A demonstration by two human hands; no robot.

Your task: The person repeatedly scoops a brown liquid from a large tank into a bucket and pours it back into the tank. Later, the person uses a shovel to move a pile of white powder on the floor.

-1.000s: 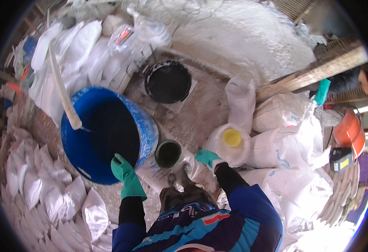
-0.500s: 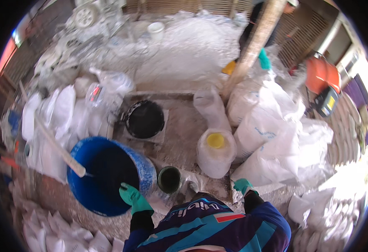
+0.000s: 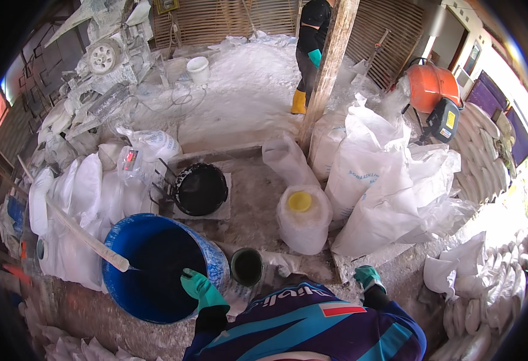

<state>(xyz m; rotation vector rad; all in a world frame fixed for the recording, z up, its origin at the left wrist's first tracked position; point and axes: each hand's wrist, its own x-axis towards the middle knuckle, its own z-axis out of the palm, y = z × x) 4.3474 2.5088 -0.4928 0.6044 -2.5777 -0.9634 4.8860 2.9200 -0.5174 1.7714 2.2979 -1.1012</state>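
Risen toward the rim, left hand (image 3: 201, 290) grips dusty blue barrel (image 3: 216, 256)

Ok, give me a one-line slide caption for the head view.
Green-gloved left hand grips the rim of a blue barrel beside a small dark bucket; right hand hangs free near white sacks.

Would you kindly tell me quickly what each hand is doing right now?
Left hand: gloved, closed on the rim of the blue barrel.
Right hand: gloved, holding nothing visible; open or closed cannot be told.
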